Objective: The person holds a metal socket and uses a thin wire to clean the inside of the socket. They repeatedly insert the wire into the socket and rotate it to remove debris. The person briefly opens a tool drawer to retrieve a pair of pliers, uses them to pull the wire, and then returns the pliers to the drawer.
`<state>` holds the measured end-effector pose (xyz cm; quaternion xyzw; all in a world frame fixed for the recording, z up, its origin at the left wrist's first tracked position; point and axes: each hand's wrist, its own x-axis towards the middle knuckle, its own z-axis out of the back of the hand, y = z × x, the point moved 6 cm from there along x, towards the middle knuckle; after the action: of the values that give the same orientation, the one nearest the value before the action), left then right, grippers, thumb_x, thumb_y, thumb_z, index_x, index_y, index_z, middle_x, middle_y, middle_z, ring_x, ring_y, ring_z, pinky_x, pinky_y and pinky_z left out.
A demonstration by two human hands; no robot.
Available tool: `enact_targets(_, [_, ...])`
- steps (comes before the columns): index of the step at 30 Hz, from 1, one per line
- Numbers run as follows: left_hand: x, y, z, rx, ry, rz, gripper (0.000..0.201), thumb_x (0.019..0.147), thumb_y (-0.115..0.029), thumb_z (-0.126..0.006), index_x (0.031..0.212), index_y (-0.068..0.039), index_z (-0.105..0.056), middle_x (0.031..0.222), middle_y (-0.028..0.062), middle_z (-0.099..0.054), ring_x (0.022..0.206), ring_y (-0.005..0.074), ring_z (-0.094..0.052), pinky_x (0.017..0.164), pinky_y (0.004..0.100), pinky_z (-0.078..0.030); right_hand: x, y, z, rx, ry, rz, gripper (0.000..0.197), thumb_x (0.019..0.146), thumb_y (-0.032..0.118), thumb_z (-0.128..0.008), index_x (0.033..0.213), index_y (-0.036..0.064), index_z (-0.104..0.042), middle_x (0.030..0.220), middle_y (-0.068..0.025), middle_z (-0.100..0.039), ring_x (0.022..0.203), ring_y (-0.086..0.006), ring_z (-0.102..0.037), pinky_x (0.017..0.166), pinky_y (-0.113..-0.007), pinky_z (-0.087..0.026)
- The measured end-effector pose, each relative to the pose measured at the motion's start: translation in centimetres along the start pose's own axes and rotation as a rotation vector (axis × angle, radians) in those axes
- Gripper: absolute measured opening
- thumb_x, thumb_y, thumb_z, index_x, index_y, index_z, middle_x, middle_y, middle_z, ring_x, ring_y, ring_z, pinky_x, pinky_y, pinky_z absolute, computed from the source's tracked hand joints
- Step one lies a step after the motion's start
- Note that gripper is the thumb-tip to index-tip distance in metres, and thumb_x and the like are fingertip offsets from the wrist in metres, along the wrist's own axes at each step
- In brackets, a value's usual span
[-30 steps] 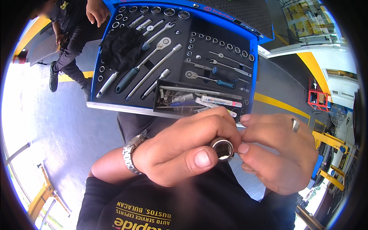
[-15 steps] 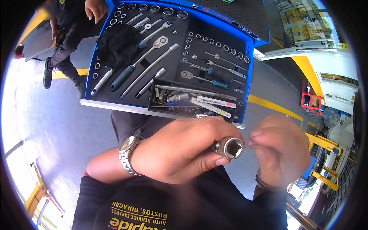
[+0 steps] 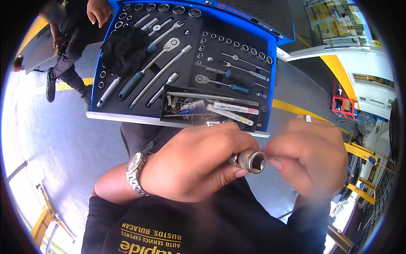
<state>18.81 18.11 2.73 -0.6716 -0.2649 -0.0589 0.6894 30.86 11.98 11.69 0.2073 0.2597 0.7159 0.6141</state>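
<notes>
The knurled metal socket (image 3: 249,160) is pinched between thumb and forefinger of the left hand (image 3: 194,165), its square opening turned up, presumably for a clear view. The right hand's (image 3: 315,154) fingers are curled just beside it; whether anything is pinched cannot be told. Room is left nearside of the blue drawer's (image 3: 272,80) front edge.

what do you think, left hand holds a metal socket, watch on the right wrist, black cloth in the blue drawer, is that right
No, the head view shows the watch on the left wrist. The left hand holding the metal socket and the black cloth in the blue drawer are right.
</notes>
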Motion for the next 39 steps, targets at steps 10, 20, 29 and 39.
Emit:
enact_targets(10, [0.1, -0.3, -0.3, -0.023, 0.03, 0.009, 0.025, 0.09, -0.014, -0.07, 0.105, -0.001, -0.054, 0.087, 0.0134, -0.068, 0.073, 0.0258, -0.067, 0.064, 0.0345, -0.052, 1.5, -0.2, 1.0, 0.064, 0.324, -0.013, 0.017, 0.076, 0.002, -0.065, 0.093, 0.0029, -0.067, 0.07, -0.0096, -0.065, 0.056, -0.0273, -0.061, 0.054, -0.037, -0.045])
enact_targets(20, [0.2, -0.3, -0.1, -0.061, 0.057, 0.061, 0.027, 0.088, -0.015, -0.073, 0.104, -0.002, -0.056, 0.085, 0.0123, -0.068, 0.074, 0.0264, -0.069, 0.066, 0.0337, -0.054, 2.7, -0.3, 1.5, 0.19, 0.298, -0.039, 0.014, 0.079, 0.002, -0.061, 0.089, 0.0006, -0.069, 0.073, -0.0118, -0.068, 0.058, -0.0274, -0.065, 0.055, -0.034, -0.05])
enact_targets(29, [0.3, -0.4, 0.2, -0.038, 0.069, 0.053, 0.026, 0.089, -0.018, -0.071, 0.103, -0.001, -0.057, 0.086, 0.0125, -0.069, 0.075, 0.0269, -0.07, 0.066, 0.0339, -0.054, 3.6, 0.8, 1.2, 0.302, 0.101, -0.104, 0.011, 0.076, 0.002, -0.062, 0.084, 0.0006, -0.07, 0.069, -0.0115, -0.068, 0.057, -0.0266, -0.066, 0.054, -0.033, -0.05])
enact_targets(39, [-0.1, -0.1, 0.2, -0.037, 0.096, 0.086, 0.026, 0.091, -0.022, -0.07, 0.101, -0.001, -0.06, 0.089, 0.011, -0.069, 0.076, 0.0263, -0.07, 0.067, 0.0342, -0.054, 4.3, 0.5, 0.5, 0.191, 0.377, -0.07, 0.008, 0.081, 0.006, -0.064, 0.086, 0.0018, -0.068, 0.071, -0.0115, -0.067, 0.059, -0.0279, -0.065, 0.054, -0.033, -0.05])
